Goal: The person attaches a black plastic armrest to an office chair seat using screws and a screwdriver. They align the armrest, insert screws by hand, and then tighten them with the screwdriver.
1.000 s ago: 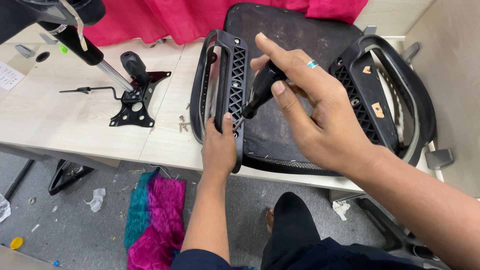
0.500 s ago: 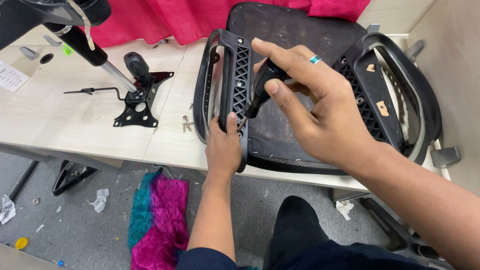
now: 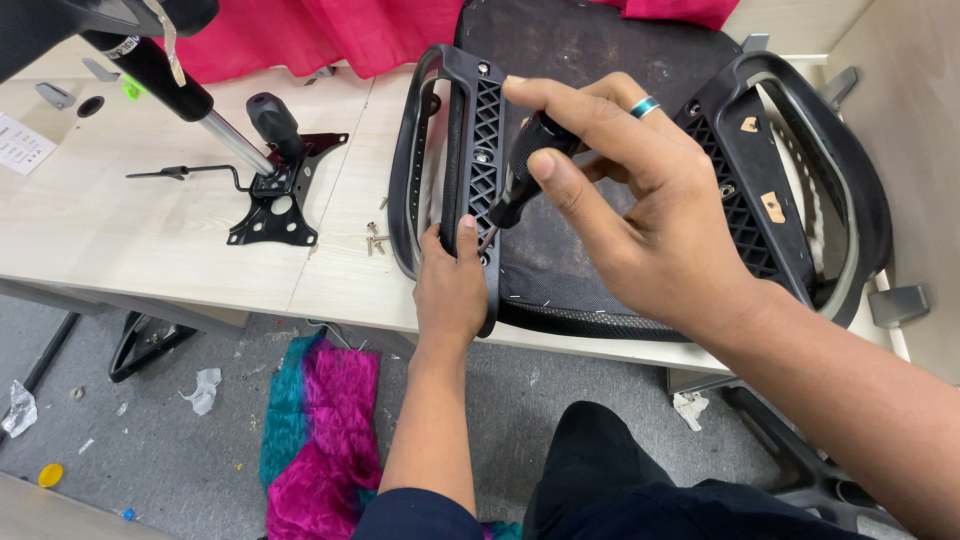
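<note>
An upturned black office chair seat (image 3: pixel 580 60) lies on the light wooden table (image 3: pixel 150 240). My left hand (image 3: pixel 450 285) grips the near end of the left black armrest (image 3: pixel 470 130), thumb on its ribbed bracket. My right hand (image 3: pixel 640 215) holds a black-handled screwdriver (image 3: pixel 525 170), its tip angled down at the armrest bracket near my left thumb. A ring sits on one finger of that hand. A second armrest (image 3: pixel 800 170) is on the seat's right side.
A black chair tilt mechanism (image 3: pixel 275 195) with a gas cylinder (image 3: pixel 190 105) lies on the table's left part. Loose screws (image 3: pixel 378 238) lie beside the left armrest. Pink cloth (image 3: pixel 290 40) is at the back. On the floor are a pink-teal cloth (image 3: pixel 315 430) and scraps.
My right hand has shifted slightly left and down with the screwdriver, closer to the armrest bracket. My left hand keeps its grip on the armrest.
</note>
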